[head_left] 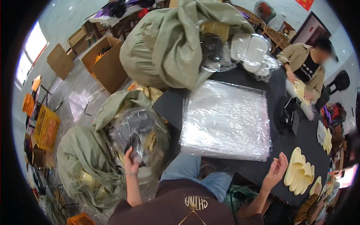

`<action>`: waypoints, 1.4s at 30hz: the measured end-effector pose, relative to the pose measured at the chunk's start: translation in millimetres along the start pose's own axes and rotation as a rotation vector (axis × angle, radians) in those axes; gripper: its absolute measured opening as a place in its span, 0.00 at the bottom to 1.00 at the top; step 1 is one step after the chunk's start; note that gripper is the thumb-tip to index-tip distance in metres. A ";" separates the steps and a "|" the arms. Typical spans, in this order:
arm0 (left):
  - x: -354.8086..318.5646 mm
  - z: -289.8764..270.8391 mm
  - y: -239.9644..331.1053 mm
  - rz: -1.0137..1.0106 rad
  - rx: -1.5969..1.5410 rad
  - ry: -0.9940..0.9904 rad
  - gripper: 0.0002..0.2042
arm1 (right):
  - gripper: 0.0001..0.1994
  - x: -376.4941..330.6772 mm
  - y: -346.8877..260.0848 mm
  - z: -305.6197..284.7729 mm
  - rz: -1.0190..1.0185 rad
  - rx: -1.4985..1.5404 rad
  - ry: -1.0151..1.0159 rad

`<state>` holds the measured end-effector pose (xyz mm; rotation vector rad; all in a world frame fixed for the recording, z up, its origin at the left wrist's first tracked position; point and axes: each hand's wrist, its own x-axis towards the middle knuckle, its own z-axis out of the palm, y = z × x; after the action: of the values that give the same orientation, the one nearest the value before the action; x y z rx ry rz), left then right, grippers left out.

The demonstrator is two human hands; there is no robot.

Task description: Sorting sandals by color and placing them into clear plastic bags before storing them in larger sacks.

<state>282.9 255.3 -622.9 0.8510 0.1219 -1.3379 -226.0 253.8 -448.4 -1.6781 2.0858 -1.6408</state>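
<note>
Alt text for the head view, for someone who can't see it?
A person's left hand touches a clear bag of dark contents at an open green sack; the right hand, open and empty, is near pale yellow slippers. A stack of clear plastic lies on the black table; at right, a co-worker handles a yellowish item.

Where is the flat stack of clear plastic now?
In the head view, the flat stack of clear plastic lies on the black table, right of centre, below the large green sack and up-left of the right hand.
</note>
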 end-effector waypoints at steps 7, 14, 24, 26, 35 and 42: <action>-120.0 136.3 33.1 0.239 0.222 -0.357 0.23 | 0.13 -15.0 40.6 16.2 0.129 0.074 -0.104; -53.1 338.6 -26.4 0.695 0.462 -1.109 0.12 | 0.09 -36.9 92.9 44.8 0.312 0.138 -0.124; -11.6 272.2 -121.9 1.165 0.812 -0.643 0.16 | 0.11 -42.9 98.2 42.1 0.252 0.095 -0.183; -16.7 189.4 -106.4 1.217 0.880 -0.242 0.10 | 0.11 -43.1 98.1 45.1 0.179 0.019 -0.202; 60.1 -167.4 -85.2 0.559 1.681 0.846 0.53 | 0.13 -39.4 100.4 48.5 0.117 -0.226 -0.242; 161.6 -163.7 -28.5 0.141 2.007 1.006 0.61 | 0.12 -41.8 101.2 50.8 0.138 -0.302 -0.225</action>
<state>364.3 224.9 -837.7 3.0468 -0.6230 -0.3423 -251.3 236.5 -565.1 -1.6538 2.3597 -1.0871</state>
